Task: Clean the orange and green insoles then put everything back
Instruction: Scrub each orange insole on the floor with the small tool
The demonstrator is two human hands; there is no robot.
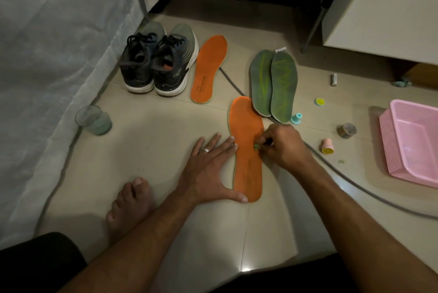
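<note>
Four insoles lie out on the floor, so the cleaning step is in hand. At the left of the frame a glass (94, 120) stands by the bed's edge; right of it, toward the top, a pair of shoes (157, 60) sits with one orange insole (208, 69) just beside it. Lower centre, the left hand (208, 169) lies flat, fingers straight and spread, its thumb and fingertips touching the edge of the second orange insole (247, 150) to steady it. The right hand (282, 148) pinches a small green thing (256, 147) against that insole's middle — what it is I cannot tell. Above it the two green insoles (273, 82) lie side by side, apparently waiting their turn. At the far right sits a pink basket (393, 150). Next, I judge, the pinched piece must work along the insole's length — the left hand holding it still.
</note>
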